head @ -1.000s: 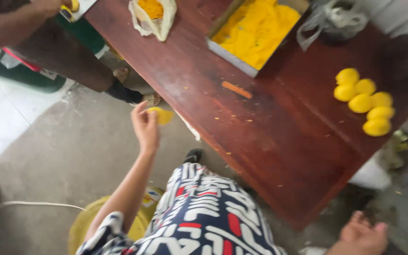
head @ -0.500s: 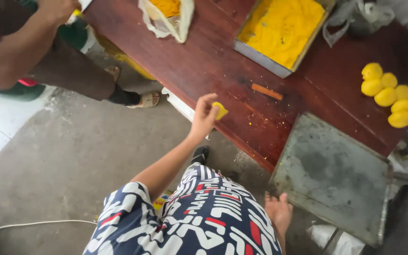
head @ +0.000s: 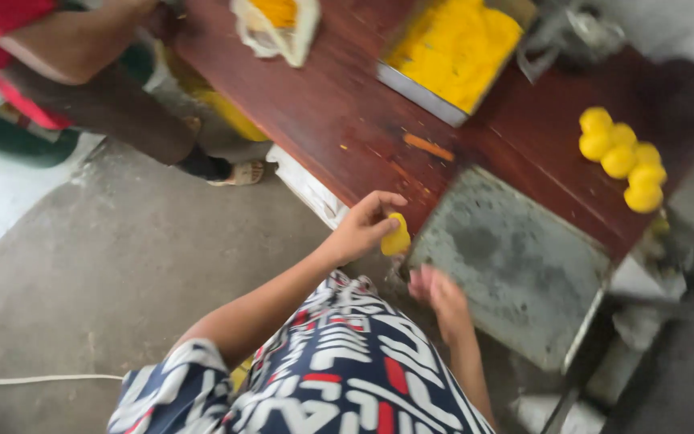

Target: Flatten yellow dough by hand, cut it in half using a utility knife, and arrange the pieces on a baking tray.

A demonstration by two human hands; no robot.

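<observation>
Yellow lump point(head: 396, 239) sat pinched in the fingertips of the left hand point(head: 361, 229), held off the near edge of the dark wooden worktop point(head: 339, 104), just beside a grey metal tray point(head: 524, 265). Right hand point(head: 441, 293) hovered below it, fingers spread, holding nothing, blurred. The two hands were close but apart. Judged soft and light, dough-like, probably a bit tacky: likely to dent under a hard pinch. Best cupped around its middle. Similar yellow balls point(head: 622, 158) lay grouped on the worktop's far end.
</observation>
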